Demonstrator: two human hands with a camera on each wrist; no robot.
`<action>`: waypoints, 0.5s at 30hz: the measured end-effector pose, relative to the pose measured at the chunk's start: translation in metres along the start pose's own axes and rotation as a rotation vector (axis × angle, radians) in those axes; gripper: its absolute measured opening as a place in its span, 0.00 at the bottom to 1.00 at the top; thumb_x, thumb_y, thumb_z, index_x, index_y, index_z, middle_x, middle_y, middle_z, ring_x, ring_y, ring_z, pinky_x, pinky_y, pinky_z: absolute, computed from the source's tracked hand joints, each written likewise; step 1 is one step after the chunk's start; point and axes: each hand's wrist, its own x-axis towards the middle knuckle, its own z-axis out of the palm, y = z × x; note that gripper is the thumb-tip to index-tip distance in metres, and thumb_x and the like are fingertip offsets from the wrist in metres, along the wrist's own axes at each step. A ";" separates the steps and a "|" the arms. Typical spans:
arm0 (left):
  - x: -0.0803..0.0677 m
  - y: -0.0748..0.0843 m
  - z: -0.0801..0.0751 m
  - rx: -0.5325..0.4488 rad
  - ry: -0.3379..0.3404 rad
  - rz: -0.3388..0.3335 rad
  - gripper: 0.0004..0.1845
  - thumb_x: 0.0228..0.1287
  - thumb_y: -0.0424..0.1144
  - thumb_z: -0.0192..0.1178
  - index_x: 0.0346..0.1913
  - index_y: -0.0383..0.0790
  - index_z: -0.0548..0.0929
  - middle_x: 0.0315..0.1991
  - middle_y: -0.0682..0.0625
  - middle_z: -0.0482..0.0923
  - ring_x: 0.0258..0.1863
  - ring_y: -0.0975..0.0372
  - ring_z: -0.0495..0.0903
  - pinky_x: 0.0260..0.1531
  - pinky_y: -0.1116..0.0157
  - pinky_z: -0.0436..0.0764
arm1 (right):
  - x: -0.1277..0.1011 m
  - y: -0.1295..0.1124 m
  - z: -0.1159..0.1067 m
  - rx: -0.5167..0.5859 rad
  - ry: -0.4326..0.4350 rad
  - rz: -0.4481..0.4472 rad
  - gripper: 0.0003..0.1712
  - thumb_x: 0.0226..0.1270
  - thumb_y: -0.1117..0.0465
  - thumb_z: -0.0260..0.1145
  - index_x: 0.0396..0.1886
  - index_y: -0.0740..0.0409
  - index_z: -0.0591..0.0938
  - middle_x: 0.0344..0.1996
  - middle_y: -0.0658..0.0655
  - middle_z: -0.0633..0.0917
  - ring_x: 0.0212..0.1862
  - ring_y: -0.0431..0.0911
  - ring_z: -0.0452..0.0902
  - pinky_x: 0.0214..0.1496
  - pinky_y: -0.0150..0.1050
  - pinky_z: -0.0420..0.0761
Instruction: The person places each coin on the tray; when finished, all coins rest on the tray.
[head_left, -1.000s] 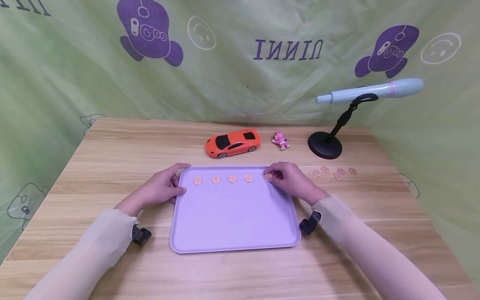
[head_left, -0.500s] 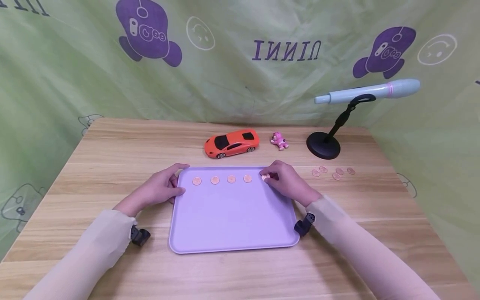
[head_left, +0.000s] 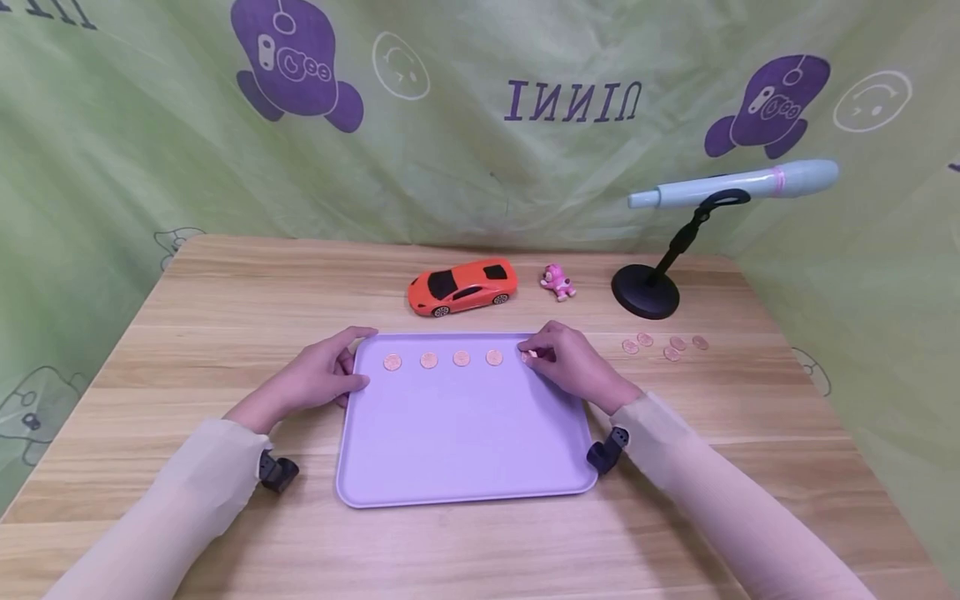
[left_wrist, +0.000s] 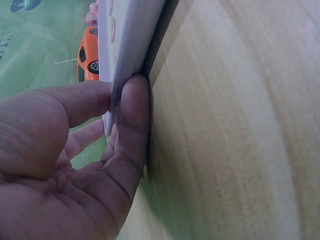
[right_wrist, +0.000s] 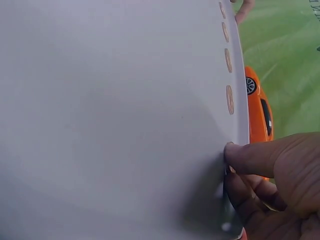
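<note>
Hands at tray (head_left: 465, 467): left hand (head_left: 318, 379) grips edge (thumb on top), right hand (head_left: 573, 362) pinches coin (head_left: 527, 356).

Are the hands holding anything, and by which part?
The left hand grips the purple tray by its far left corner. The right hand pinches a coin at its edge.

We see a wooden table (head_left: 225, 283) w/ purple tray (head_left: 465, 442) between our hands, orange toy car (head_left: 462, 286) & pink figure (head_left: 558, 282) just beyond, black mic stand (head_left: 645, 292) and loose coins (head_left: 664, 343) right of right-hand grip.
</note>
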 end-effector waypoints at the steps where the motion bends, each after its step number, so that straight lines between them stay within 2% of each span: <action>1: 0.000 0.000 0.000 -0.001 0.000 -0.001 0.39 0.70 0.28 0.65 0.80 0.38 0.61 0.37 0.43 0.72 0.30 0.59 0.79 0.27 0.65 0.89 | 0.000 0.000 0.000 -0.003 0.002 -0.002 0.14 0.71 0.68 0.70 0.54 0.63 0.89 0.43 0.62 0.85 0.45 0.50 0.81 0.50 0.43 0.87; 8: 0.000 0.000 -0.001 0.001 -0.002 0.002 0.39 0.69 0.27 0.64 0.80 0.37 0.61 0.37 0.43 0.72 0.29 0.59 0.79 0.27 0.65 0.88 | 0.001 0.000 0.000 -0.006 0.010 -0.006 0.10 0.70 0.68 0.71 0.49 0.64 0.89 0.41 0.61 0.86 0.43 0.48 0.82 0.49 0.42 0.87; 15: -0.001 0.001 0.000 0.000 -0.003 0.004 0.39 0.70 0.27 0.64 0.80 0.37 0.61 0.37 0.42 0.72 0.29 0.59 0.79 0.27 0.65 0.89 | 0.000 0.000 0.000 0.013 0.010 0.001 0.10 0.70 0.65 0.72 0.48 0.64 0.89 0.40 0.60 0.85 0.43 0.48 0.81 0.48 0.39 0.85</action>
